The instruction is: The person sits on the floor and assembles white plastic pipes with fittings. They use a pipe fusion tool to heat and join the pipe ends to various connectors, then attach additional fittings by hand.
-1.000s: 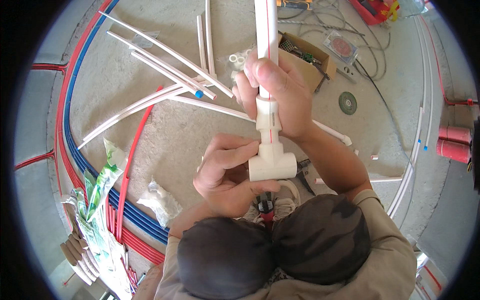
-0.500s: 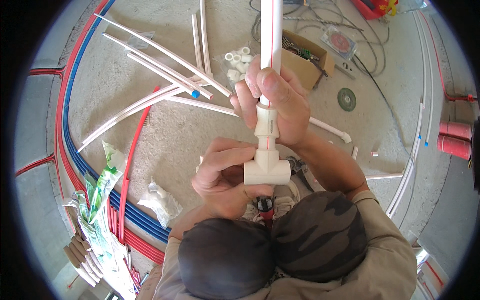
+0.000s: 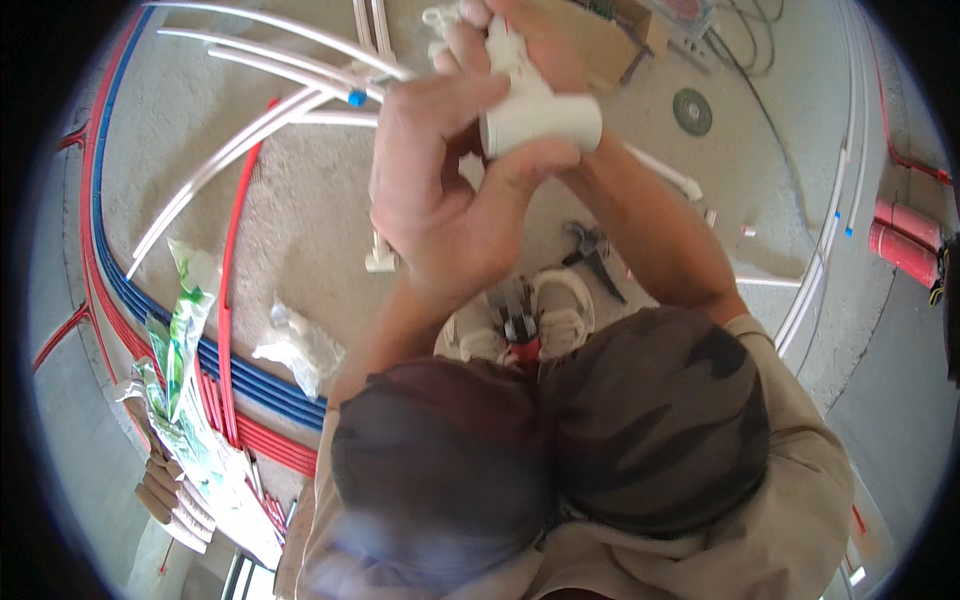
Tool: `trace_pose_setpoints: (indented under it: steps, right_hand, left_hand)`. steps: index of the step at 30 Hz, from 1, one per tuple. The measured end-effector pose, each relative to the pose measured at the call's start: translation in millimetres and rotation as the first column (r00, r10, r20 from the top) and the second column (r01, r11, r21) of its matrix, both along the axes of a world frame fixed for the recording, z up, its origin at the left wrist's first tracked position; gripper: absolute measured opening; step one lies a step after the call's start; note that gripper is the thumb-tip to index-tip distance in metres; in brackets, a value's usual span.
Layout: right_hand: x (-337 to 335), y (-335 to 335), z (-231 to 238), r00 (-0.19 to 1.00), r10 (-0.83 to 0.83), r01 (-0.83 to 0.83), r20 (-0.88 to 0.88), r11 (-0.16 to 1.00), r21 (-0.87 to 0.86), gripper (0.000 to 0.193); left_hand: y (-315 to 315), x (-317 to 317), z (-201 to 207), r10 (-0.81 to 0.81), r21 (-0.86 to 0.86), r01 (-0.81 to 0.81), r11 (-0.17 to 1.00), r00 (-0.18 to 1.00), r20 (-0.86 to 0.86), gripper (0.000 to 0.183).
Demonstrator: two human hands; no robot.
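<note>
Raised in front of me is a white plastic pipe tee (image 3: 545,125), its open cross end tilted toward me. My left hand (image 3: 435,190) is closed on it, with the thumb under the cross piece and the fingers along its left side. My right hand (image 3: 552,48) is wrapped round the joined white fittings just above the tee, near the top edge. The hands and the picture's edge hide most of the pipe there. Below the hands, a tool with a red part (image 3: 522,338) stands between my shoes, and a black tool (image 3: 592,262) lies on the floor.
White pipes (image 3: 290,60) lie crossed at the upper left, beside a red pipe (image 3: 240,200). Blue conduits (image 3: 260,375) curve along the left wall. A green disc (image 3: 692,111) and a cardboard box (image 3: 590,45) are at the upper right. A crumpled plastic bag (image 3: 300,345) lies left.
Both hands have moved up and away from my knees with the tee. It has tilted, its open end now facing me more. The view has shifted, and the long pipe is mostly out of sight.
</note>
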State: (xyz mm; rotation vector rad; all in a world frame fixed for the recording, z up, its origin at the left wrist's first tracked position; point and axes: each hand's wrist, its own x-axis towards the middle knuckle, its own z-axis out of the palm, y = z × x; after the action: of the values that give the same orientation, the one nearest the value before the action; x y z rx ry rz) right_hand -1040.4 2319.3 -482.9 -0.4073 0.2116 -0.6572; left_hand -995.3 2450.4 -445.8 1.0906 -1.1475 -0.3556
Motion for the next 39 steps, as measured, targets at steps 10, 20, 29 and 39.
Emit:
trace_pose_setpoints:
  steps: [10, 20, 29, 39]
  right_hand:
    - [-2, 4, -3, 0.997, 0.077, -0.076, -0.001, 0.986, 0.148, 0.035]
    - [-2, 7, -5, 0.987, 0.129, -0.140, 0.098, 0.983, 0.116, 0.032]
    - [-10, 6, 9, 0.963, 0.222, -0.223, 0.155, 0.975, -0.011, 0.033]
    - [-18, 29, 47, 0.979, 0.181, -0.172, 0.089, 0.980, -0.099, 0.035]
  left_hand:
    - [1, -4, -4, -0.077, -0.071, 0.071, 0.995, 0.992, -0.097, 0.038]
    - [9, -9, -1, -0.080, -0.097, 0.061, 0.993, 0.975, -0.209, 0.035]
    - [19, -8, 3, -0.069, 0.043, 0.075, 0.996, 0.989, -0.128, 0.038]
    - [49, -10, 23, 0.023, 0.013, -0.023, 1.000, 1.000, 0.006, 0.062]
